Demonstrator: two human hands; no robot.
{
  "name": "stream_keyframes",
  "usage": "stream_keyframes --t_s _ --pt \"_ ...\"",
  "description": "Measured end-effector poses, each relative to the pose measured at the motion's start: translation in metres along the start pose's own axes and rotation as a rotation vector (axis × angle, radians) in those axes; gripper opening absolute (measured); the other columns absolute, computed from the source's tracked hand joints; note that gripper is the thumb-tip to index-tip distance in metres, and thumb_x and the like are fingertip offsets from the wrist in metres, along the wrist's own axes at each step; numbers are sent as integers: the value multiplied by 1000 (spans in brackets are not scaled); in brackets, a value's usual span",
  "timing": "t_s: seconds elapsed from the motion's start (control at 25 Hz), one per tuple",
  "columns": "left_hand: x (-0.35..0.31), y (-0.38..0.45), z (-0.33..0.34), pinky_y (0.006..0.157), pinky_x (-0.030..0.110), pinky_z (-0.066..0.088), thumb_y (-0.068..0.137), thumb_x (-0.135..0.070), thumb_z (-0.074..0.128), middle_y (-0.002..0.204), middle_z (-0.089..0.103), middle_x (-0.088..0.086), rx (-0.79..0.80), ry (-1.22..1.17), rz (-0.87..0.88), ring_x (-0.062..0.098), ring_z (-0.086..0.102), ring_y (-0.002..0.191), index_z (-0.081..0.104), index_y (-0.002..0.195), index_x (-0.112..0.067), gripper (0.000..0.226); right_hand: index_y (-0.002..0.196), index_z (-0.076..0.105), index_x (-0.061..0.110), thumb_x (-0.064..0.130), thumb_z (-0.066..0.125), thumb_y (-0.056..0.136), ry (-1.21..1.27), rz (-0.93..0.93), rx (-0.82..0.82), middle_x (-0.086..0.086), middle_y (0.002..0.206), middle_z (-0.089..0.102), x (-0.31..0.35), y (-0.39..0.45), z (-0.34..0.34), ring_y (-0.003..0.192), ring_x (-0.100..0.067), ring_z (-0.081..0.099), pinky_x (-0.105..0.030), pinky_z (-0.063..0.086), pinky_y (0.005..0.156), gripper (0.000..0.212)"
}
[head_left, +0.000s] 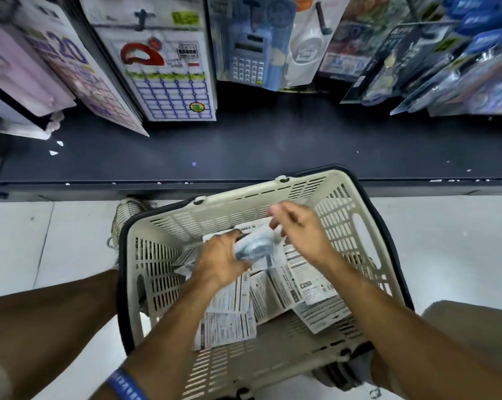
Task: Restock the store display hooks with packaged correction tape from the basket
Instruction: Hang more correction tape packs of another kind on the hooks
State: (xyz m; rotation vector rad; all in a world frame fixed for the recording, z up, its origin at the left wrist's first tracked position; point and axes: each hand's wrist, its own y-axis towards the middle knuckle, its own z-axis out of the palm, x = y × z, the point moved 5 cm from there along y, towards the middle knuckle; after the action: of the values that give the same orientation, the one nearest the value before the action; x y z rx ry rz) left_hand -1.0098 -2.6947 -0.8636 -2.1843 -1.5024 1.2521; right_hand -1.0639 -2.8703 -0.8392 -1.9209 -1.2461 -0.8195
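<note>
Gripping glossy blister pack (255,246) over slatted basket (333,192).

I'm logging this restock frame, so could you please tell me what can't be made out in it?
- Pack between both hands: motion-blurred, so its label is unreadable.
- Right hand: fingertips smeared, so its grip is unclear.
- Left hand: fingers curl round the pack and hide its near side.
- Packs in the basket: print too small; arms cover several.
- Hooks: blurred, tops cut by the upper edge.

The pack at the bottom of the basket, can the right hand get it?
Probably yes. The right hand hovers inside the open basket, and that pack lies uncovered.
</note>
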Motion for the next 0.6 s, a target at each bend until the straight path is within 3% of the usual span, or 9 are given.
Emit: stream_keyframes --t_s 0.04,0.12,0.2,0.28,0.36,0.48,0.52,0.6 --pt "6 1 -5 53 19 52 76 -24 88 88 72 -8 42 -202 -23 11 71 72 60 106 -36 43 113 66 34 30 55 102 -61 77 -19 7 97 74 -15 -5 -13 78 -13 68 -18 50 59 16" --pt "16 1 -7 65 17 54 67 -10 92 95 77 -9 127 -545 -47 12 74 87 64 99 -33 48 141 49 35 1 55 96 -551 140 327 -1 133 65 -55 -26 -20 102 -19 66 -22 53 79 56" --pt "27 2 0 81 29 55 63 -8 94 99 79 -12 217 -647 -69 12 74 95 69 105 -30 53 157 22 37 -14 53 89 -1037 32 655 -3 165 28 -88 -55 -11 141 -29 42 -36 37 113 90" --pt "39 2 12 84 33 54 62 -14 95 101 78 -12 279 -580 -130 12 73 95 68 108 -31 57 160 -5 34 -16 53 88 -1208 -143 824 0 169 -9 -100 -69 5 155 -33 5 -48 10 124 105" --pt "58 0 27 77 29 54 66 -19 95 105 75 -10 256 -490 -192 11 70 94 64 112 -31 57 156 -21 36 -16 54 87 -1230 -199 885 2 165 -25 -100 -69 13 155 -30 -10 -52 1 124 114" --pt "88 -2 38 73 29 54 72 -17 92 112 74 2 113 -584 -309 16 69 92 63 118 -20 55 156 -14 45 -10 62 85 -1144 -204 890 8 164 -27 -102 -63 12 155 -25 -11 -53 3 125 117" --pt "94 -2 39 70 27 53 71 -17 92 113 74 3 95 -600 -343 15 69 91 63 118 -20 55 157 -1 46 -2 66 86 -1107 -146 890 8 167 -21 -98 -59 15 156 -26 -4 -53 7 125 108" --pt "100 0 39 59 18 51 69 -17 93 119 71 -1 105 -579 -361 6 66 88 60 125 -23 66 152 32 40 24 66 91 -1061 -52 865 -1 168 14 -86 -49 29 149 -29 26 -49 27 118 71"
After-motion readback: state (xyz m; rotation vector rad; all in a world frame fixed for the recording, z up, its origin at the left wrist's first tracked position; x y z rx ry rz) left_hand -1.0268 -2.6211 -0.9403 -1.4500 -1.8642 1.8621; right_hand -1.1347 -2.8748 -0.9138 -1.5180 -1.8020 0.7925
